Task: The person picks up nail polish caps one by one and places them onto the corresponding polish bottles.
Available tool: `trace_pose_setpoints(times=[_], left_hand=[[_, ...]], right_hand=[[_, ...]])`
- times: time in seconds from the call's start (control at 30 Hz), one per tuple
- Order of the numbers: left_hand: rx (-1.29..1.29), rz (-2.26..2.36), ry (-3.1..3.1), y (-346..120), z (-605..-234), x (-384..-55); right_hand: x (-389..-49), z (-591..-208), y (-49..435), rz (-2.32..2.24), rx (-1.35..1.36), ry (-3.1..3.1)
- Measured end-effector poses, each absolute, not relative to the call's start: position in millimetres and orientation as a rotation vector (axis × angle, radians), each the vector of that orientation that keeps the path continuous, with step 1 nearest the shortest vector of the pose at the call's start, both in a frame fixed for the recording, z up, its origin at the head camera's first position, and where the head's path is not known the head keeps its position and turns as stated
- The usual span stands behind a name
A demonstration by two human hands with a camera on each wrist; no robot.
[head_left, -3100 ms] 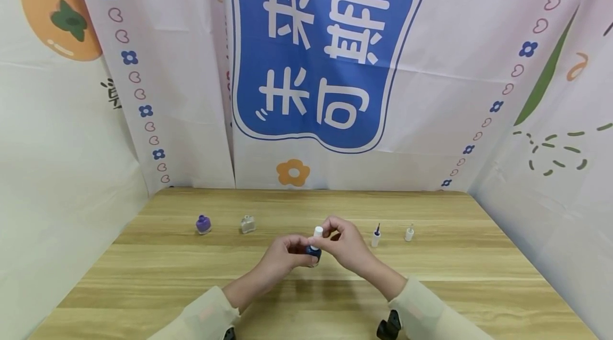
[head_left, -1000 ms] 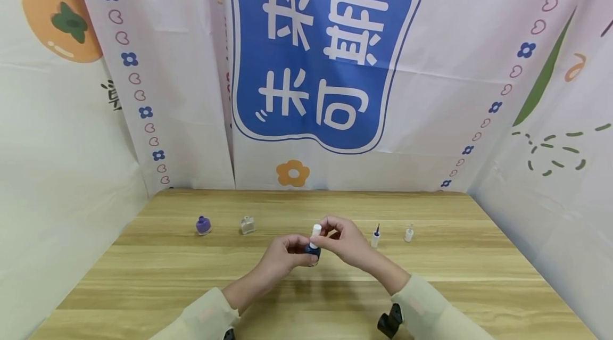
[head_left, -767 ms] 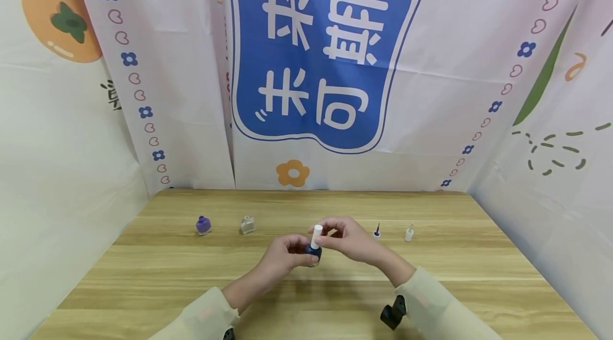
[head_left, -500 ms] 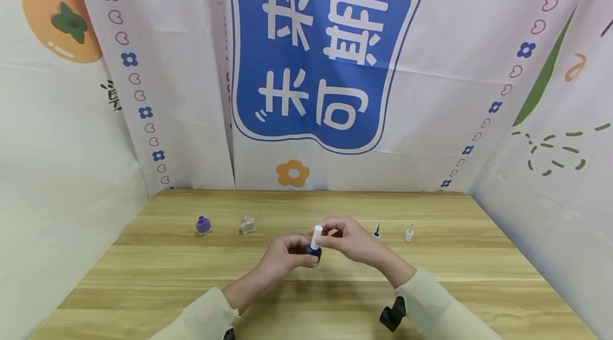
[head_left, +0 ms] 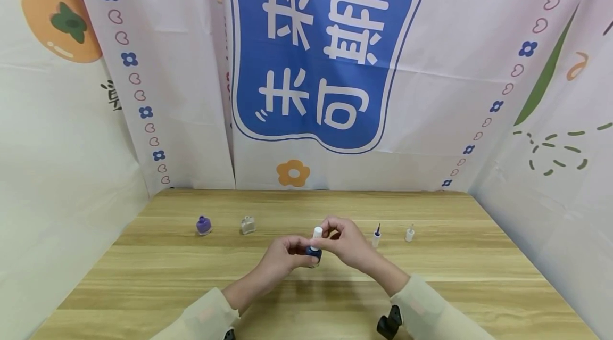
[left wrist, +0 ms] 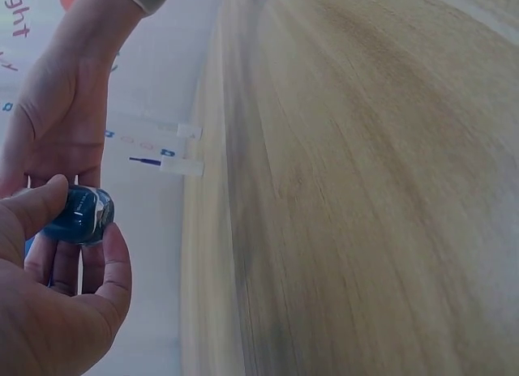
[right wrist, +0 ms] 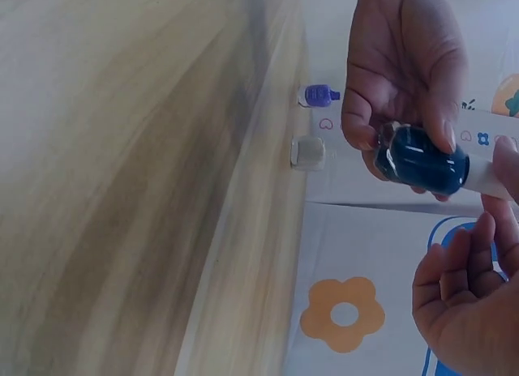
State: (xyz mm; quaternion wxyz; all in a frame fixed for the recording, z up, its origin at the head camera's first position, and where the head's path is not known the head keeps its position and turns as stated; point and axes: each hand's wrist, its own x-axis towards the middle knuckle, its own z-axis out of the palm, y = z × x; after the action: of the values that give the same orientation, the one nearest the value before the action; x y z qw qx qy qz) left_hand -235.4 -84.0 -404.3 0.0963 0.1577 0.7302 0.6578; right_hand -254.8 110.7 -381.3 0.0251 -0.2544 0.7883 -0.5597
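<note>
Over the middle of the table, a dark teal nail polish bottle [right wrist: 422,161] is held above the wood. My left hand [head_left: 280,261] grips its glass body between thumb and fingers. The white cap [head_left: 317,232] sits on the bottle's neck, tilted slightly, and my right hand [head_left: 347,244] pinches it from the right with thumb and forefinger. In the right wrist view the bottle lies across the picture, its cap partly covered by the right thumb. From the left wrist, only the rounded teal body shows between the fingers.
An uncapped purple polish bottle [head_left: 203,225] and an uncapped clear one [head_left: 248,225] stand at the back left. Back right, two white caps stand brush-up, one with a purple brush [head_left: 377,238], one with a pale brush [head_left: 409,234]. A printed cloth [head_left: 431,132] hangs behind the table.
My right hand has rolled around the cap and its wrist has swung slightly left, so the purple-brush cap shows more again. The left hand and bottle have hardly moved.
</note>
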Motion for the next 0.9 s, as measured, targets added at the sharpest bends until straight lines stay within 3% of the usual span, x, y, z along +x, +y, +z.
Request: trace_pose_setpoints(times=[0.33,0.9], left_hand=[[0.46,1.949,2.18,-83.2,-405.2,-236.5],[0.468,1.914,2.196,-84.7,-404.7,-236.6]], right_hand=[[-253.5,-385.7,106.1,-1.782,-0.714,2.462],[-264.8,-373.4,122.7,-1.587,-0.904,2.222]])
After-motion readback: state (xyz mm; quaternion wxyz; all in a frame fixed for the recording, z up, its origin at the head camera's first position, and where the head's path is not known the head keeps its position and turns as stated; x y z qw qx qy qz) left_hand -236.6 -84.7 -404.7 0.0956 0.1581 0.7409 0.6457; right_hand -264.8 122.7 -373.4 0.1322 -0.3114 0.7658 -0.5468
